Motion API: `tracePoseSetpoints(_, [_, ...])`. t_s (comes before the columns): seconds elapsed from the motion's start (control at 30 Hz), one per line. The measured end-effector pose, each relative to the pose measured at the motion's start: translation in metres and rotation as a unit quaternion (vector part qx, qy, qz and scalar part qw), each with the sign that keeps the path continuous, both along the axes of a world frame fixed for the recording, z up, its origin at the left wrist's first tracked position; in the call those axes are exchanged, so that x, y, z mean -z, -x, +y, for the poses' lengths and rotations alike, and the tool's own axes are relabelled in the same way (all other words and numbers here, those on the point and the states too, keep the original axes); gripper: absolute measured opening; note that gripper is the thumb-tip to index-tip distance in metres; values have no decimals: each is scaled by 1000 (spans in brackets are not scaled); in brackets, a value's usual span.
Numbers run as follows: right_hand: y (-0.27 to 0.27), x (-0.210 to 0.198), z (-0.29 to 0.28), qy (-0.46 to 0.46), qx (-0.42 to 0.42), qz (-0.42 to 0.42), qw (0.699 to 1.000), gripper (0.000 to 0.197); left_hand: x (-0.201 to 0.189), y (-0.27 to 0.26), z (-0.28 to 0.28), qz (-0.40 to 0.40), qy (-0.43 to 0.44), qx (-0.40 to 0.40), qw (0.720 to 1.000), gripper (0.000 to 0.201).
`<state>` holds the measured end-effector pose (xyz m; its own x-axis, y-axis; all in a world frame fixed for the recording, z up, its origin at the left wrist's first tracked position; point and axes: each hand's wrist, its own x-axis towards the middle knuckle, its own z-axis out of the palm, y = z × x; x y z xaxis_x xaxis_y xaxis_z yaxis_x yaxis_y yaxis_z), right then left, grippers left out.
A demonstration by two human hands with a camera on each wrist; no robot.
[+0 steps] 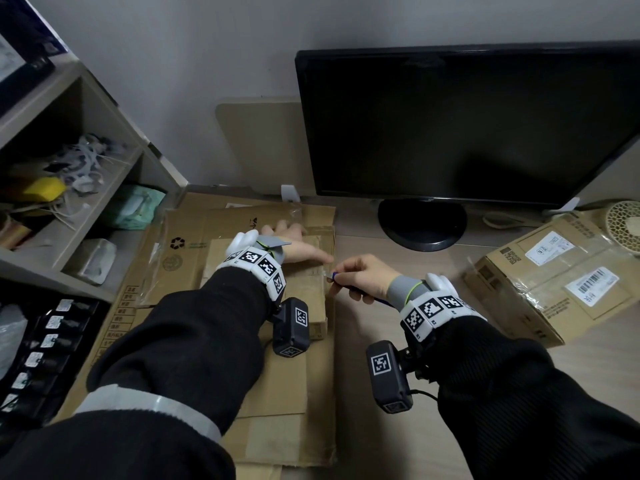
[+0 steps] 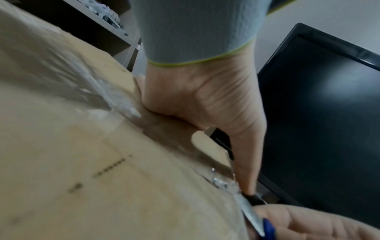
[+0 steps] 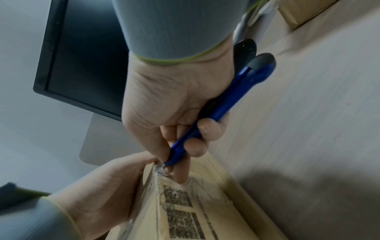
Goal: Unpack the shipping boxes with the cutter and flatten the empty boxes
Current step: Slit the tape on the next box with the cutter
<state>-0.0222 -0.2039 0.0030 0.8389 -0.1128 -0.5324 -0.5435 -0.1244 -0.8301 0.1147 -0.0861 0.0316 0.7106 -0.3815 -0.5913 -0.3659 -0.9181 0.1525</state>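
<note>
A small taped cardboard box lies on flattened cardboard on the desk. My left hand presses flat on top of the box, thumb stretched toward its right edge. My right hand grips a blue cutter, whose blade meets the clear tape at the box's upper right edge, just beside the left thumb. The right wrist view shows the cutter in my curled fingers above the box, with the left hand alongside. The left wrist view shows the blade at the box edge.
A second sealed box with labels sits at the right of the desk. A black monitor stands behind the hands. A shelf unit with clutter borders the left. Bare desk surface lies between the boxes.
</note>
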Motion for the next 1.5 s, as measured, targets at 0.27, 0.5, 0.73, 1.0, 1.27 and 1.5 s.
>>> tracePoseSetpoints(0.27, [-1, 12, -12, 65, 107, 20, 992, 8, -5, 28, 25, -39, 1, 110, 993, 137])
tracePoseSetpoints(0.5, [-6, 9, -2, 103, 87, 8, 991, 7, -8, 53, 22, -10, -30, 86, 996, 137])
tracePoseSetpoints(0.73, [1, 3, 2, 103, 9, 6, 995, 23, -3, 45, 29, 27, 15, 82, 996, 135])
tracePoseSetpoints(1.0, [3, 1, 3, 136, -95, 2, 986, 14, -9, 45, 29, 46, 5, 92, 995, 138])
tracePoseSetpoints(1.27, [-2, -6, 1, 171, -122, 7, 978, 10, -11, 46, 30, 52, 6, 92, 994, 140])
tracePoseSetpoints(1.5, [-2, -6, 0, 190, -140, 8, 972, 10, -11, 46, 30, 48, 7, 93, 995, 141])
